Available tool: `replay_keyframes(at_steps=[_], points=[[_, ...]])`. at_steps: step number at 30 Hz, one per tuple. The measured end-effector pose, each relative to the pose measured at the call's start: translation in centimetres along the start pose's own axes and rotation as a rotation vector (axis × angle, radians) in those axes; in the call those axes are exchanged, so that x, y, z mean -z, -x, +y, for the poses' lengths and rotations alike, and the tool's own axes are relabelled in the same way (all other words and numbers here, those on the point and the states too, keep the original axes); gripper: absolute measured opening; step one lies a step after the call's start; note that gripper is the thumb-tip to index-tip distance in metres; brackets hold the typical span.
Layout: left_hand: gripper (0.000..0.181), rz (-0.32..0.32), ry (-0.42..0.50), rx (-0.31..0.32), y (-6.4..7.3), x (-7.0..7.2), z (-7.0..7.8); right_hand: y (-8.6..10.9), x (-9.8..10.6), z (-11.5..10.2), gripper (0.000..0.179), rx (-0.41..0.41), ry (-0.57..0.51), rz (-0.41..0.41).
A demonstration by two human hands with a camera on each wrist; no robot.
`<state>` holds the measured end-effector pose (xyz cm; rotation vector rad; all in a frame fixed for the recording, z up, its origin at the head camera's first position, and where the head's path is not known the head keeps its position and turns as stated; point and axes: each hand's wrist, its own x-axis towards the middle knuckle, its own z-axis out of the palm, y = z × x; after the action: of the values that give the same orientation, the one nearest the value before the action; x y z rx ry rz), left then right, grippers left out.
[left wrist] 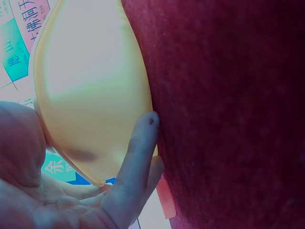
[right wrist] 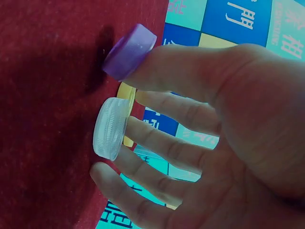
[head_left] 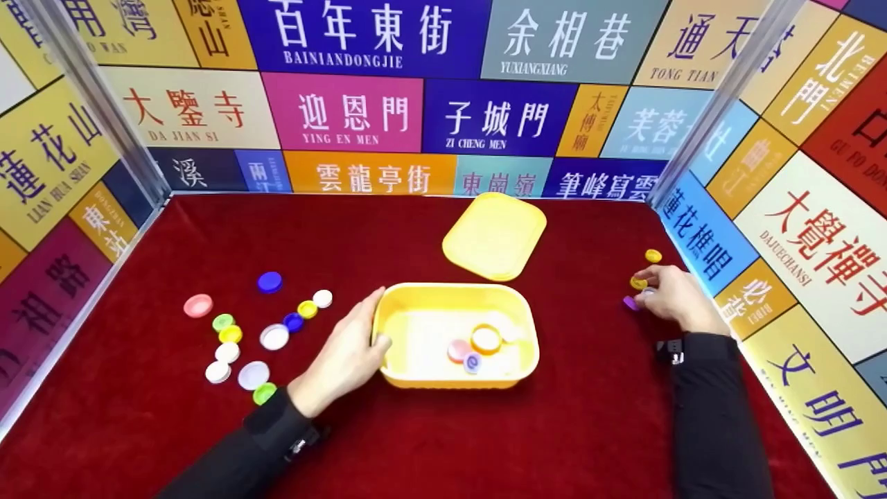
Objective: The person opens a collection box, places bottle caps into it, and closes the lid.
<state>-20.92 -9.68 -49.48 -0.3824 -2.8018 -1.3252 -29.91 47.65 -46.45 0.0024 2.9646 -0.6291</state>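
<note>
My left hand (head_left: 350, 350) grips the left end of a yellow plastic box (head_left: 454, 383), thumb over the rim and fingers along the outer wall. Inside lie a pink cap (head_left: 458, 351), a pale purple cap (head_left: 472, 363) and an orange-rimmed one (head_left: 486, 329). Over at the right edge, my right hand (head_left: 682, 298) reaches down among loose bottle caps. Its thumb touches a purple cap (right wrist: 129, 51) tilted on the cloth. The fingers are spread behind a clear-white cap (right wrist: 110, 129), with a yellow cap (right wrist: 127, 93) partly hidden beyond it.
A yellow lid (head_left: 495, 235) lies flat behind the box. On the left are several scattered caps, among them a blue cap (head_left: 269, 282), a pink cap (head_left: 198, 305) and a green cap (head_left: 264, 394). Another yellow cap (head_left: 653, 256) sits near the right wall. Printed panels enclose the red cloth.
</note>
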Motion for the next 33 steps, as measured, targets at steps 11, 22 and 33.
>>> replay_keyframes(at_steps=[11, 22, 33], points=[[0.079, -0.004, 0.001, 0.0, -0.1, 0.0, 0.1, 0.1, 0.4, 0.0, 0.041, -0.008, 0.011, -0.021], [0.078, -0.003, 0.0, 0.001, 0.0, -0.1, 0.1, 0.3, 0.6, 0.2, 0.036, 0.004, 0.008, -0.006], [0.079, -0.01, 0.008, 0.012, 0.0, -0.1, 0.0, 0.8, 1.1, -2.7, 0.038, 0.044, 0.021, 0.061]])
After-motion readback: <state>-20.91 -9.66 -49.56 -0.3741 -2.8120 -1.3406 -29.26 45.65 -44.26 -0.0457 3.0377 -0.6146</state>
